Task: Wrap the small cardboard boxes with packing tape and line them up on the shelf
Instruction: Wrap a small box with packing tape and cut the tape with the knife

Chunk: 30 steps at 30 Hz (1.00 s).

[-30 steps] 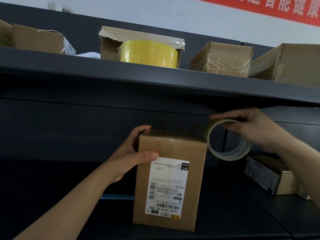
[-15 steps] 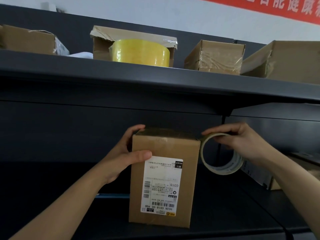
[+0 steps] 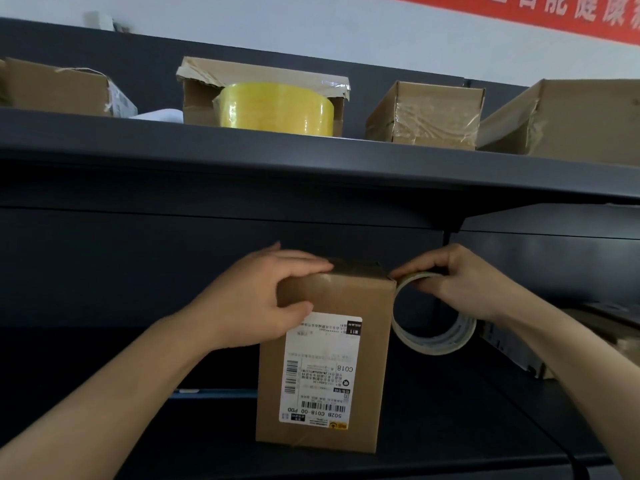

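Head camera view, looking at dark metal shelving. A tall cardboard box stands upright on the lower shelf, at the centre of the view, with a white shipping label on its front face, printed upside down. The left hand grips the box's top left corner, fingers laid flat across the top and thumb pressed against the front beside the label. The right hand is closed around a roll of clear packing tape, pinching its upper rim, with the roll held upright and touching the box's top right corner. Whether any tape already runs onto the box cannot be told.

On the upper shelf sits a row of other cardboard boxes. One open box has a yellow tape roll in front of it; to its right is a small box wrapped in clear tape. Another box lies on the lower shelf at far right, partly hidden by the right forearm. A red banner crosses the wall above.
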Each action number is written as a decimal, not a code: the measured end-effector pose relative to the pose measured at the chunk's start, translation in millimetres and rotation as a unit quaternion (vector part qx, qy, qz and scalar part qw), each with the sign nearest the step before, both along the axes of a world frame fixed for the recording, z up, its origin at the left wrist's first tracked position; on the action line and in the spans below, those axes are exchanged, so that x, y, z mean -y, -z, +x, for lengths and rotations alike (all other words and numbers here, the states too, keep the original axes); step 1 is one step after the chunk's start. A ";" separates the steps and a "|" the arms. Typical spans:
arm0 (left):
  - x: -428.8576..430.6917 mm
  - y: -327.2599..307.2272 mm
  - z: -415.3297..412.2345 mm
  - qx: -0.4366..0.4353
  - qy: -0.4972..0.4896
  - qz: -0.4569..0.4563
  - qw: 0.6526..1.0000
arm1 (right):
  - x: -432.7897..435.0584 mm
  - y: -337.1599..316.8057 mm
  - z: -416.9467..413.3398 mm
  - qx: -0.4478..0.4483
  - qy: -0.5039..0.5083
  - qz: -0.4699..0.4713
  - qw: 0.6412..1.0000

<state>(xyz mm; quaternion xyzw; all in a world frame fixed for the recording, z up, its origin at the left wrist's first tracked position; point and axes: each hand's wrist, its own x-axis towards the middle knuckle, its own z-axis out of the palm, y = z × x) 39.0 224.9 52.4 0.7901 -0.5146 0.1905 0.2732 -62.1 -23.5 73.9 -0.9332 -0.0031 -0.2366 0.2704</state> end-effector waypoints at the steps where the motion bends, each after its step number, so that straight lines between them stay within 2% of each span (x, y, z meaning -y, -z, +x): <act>1: 5.3 -6.0 -4.7 0.031 -0.028 0.051 0.998 | -1.4 0.1 0.2 0.001 -0.001 -0.001 1.000; 3: 20.2 -17.0 -15.7 0.073 -0.060 0.136 0.986 | -3.5 0.2 1.4 0.003 -0.006 -0.003 1.000; 5: 39.7 -23.1 -28.1 0.085 -0.042 0.170 0.981 | -5.3 -0.7 3.2 0.005 -0.012 -0.004 1.000; 12: 47.3 -20.0 -30.6 0.080 0.004 0.153 0.985 | -2.7 3.8 0.7 -0.004 -0.006 0.023 1.000; 16: 26.3 -15.5 -15.9 0.073 -0.059 0.127 0.988 | -3.2 5.0 1.4 -0.008 -0.007 0.024 1.000; 20: 32.0 -18.2 -21.7 0.068 -0.075 0.115 0.988 | -4.4 6.1 3.8 -0.010 -0.002 0.004 1.000; 22: 42.3 -27.6 -23.5 0.081 -0.090 0.137 0.983 | -5.4 6.3 2.6 -0.001 -0.001 0.001 1.000; 24: 57.4 -38.7 -18.9 0.085 -0.117 0.220 0.965 | -8.1 6.1 0.9 0.007 -0.004 0.001 1.000; 27: 76.7 -52.3 -8.5 -0.016 -0.095 0.336 0.937 | -11.8 4.7 -0.8 0.010 -0.006 -0.004 1.000; 30: 82.2 -60.1 2.4 -0.107 -0.033 0.326 0.939 | -8.9 5.5 -5.0 0.002 -0.010 0.015 1.000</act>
